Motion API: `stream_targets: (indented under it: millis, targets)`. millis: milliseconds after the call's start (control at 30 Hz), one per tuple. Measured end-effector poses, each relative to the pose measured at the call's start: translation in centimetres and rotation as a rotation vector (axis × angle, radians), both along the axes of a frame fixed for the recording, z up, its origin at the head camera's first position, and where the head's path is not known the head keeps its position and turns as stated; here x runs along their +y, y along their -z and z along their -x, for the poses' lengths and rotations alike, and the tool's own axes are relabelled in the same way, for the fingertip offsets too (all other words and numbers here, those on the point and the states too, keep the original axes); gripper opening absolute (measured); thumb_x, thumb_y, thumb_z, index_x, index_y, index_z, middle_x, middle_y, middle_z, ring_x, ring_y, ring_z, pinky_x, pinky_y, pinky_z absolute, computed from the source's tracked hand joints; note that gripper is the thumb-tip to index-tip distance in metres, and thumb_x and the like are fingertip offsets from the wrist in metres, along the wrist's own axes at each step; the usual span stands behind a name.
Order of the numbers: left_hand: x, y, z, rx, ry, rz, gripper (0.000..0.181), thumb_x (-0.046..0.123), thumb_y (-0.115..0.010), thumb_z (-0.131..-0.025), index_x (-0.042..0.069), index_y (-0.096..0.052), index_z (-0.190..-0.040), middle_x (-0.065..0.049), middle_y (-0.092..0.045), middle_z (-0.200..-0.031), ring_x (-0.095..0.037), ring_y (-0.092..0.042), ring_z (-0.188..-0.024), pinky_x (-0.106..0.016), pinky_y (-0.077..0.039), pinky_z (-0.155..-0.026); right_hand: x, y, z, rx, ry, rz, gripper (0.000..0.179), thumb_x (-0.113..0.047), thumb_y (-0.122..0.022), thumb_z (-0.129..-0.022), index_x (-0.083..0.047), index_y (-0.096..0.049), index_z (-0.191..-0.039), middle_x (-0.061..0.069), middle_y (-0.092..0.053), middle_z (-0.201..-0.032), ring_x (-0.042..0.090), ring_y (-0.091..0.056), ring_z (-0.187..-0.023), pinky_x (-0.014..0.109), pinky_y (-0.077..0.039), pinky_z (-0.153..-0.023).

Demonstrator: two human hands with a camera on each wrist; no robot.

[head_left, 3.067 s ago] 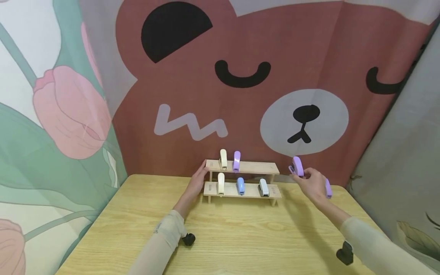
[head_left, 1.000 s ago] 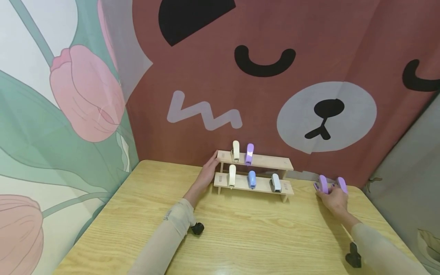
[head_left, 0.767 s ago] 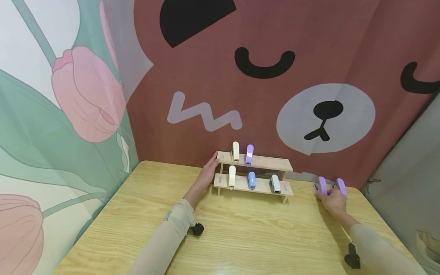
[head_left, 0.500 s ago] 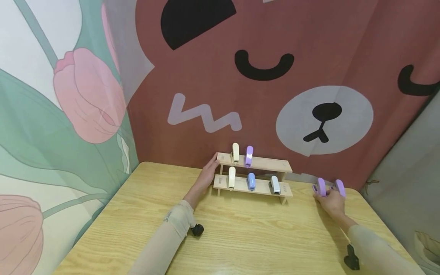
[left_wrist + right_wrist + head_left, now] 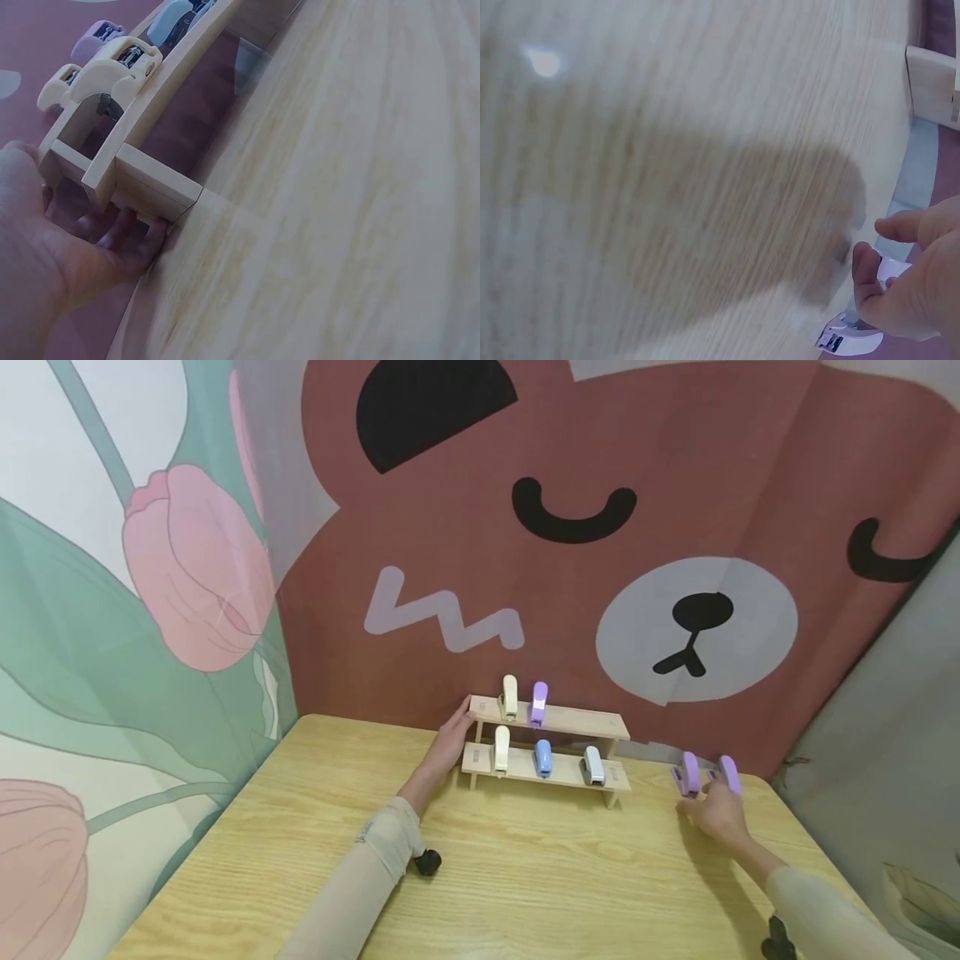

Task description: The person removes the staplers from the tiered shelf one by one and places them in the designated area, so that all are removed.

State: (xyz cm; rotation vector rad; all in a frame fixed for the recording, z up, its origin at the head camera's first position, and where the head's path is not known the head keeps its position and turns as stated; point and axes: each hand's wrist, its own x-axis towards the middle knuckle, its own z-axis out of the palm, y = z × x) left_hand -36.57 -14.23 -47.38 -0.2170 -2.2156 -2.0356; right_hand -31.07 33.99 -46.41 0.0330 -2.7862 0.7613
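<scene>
My left hand (image 5: 447, 745) holds the left end of a two-step wooden stand (image 5: 577, 720); in the left wrist view its fingers bend around the end legs. On the upper step stand a cream stapler (image 5: 509, 697) and a purple stapler (image 5: 538, 703). The lower step bears another cream stapler (image 5: 501, 750), a blue stapler (image 5: 543, 758) and a grey-white stapler (image 5: 592, 766). At the table's back right, two more purple staplers (image 5: 689, 774) stand side by side. Just in front of them is my right hand (image 5: 718, 814), thumb and fingers parted, nothing gripped.
The wooden table (image 5: 480, 877) ends at a curtain (image 5: 420, 677) with a printed bear. A grey curtain (image 5: 885, 710) hangs along the right side. Black wrist devices (image 5: 428, 862) are strapped at both sleeves.
My right hand carried a purple stapler to the back right and set it beside the other one. It has now let go and drawn back slightly. My left hand stays on the stand.
</scene>
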Motion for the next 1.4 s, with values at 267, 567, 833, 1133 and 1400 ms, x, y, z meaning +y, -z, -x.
stream_targets:
  millis: [267,567,833,1133,1400]
  targets:
    - [-0.1,0.1,-0.1,0.001,-0.008,0.003,0.056,0.053,-0.042,-0.108,0.041,-0.029,-0.160,0.001,-0.028,-0.164,-0.028,-0.023,-0.150,-0.050,-0.016,-0.120,-0.8,-0.1,-1.4,0.040,0.001,0.024,0.038,-0.009,-0.072,-0.084,0.017,-0.059,-0.109,0.025,-0.067,-0.089,0.040,-0.064,-0.083,0.048,-0.053,-0.069]
    - [0.0,0.2,0.0,0.005,-0.014,0.021,0.055,0.053,-0.041,-0.108,0.042,-0.029,-0.160,0.003,-0.029,-0.164,-0.027,-0.025,-0.149,-0.050,-0.018,-0.120,-4.7,-1.8,-3.4,0.111,0.017,0.196,0.022,-0.008,-0.071,-0.090,0.010,-0.067,-0.101,0.017,-0.071,-0.084,0.025,-0.068,-0.069,0.027,-0.052,-0.058]
    - [0.2,0.4,0.2,0.013,-0.028,0.028,0.055,0.055,-0.041,-0.107,0.043,-0.029,-0.160,0.007,-0.027,-0.164,-0.024,-0.024,-0.149,-0.047,-0.019,-0.120,-8.7,-2.9,-4.2,0.134,0.016,0.306,0.021,-0.014,-0.069,-0.093,0.005,-0.069,-0.103,0.012,-0.071,-0.086,0.013,-0.067,-0.063,0.023,-0.052,-0.056]
    - [1.2,0.3,0.0,0.023,-0.069,0.005,0.056,0.054,-0.040,-0.107,0.040,-0.029,-0.161,0.007,-0.026,-0.165,-0.026,-0.022,-0.150,-0.050,-0.018,-0.119,-12.6,-4.1,-3.8,0.107,-0.033,0.332,0.026,-0.026,-0.070,-0.096,-0.001,-0.071,-0.105,0.008,-0.072,-0.088,0.016,-0.064,-0.073,0.029,-0.049,-0.063]
    - [1.8,0.5,0.0,0.028,-0.067,-0.090,0.055,0.049,-0.038,-0.109,0.036,-0.029,-0.162,0.007,-0.024,-0.165,-0.023,-0.019,-0.151,-0.049,-0.014,-0.120,-16.8,-5.4,-1.8,0.100,-0.092,0.433,0.030,-0.034,-0.073,-0.094,-0.005,-0.072,-0.102,0.009,-0.071,-0.091,0.022,-0.065,-0.082,0.030,-0.051,-0.068]
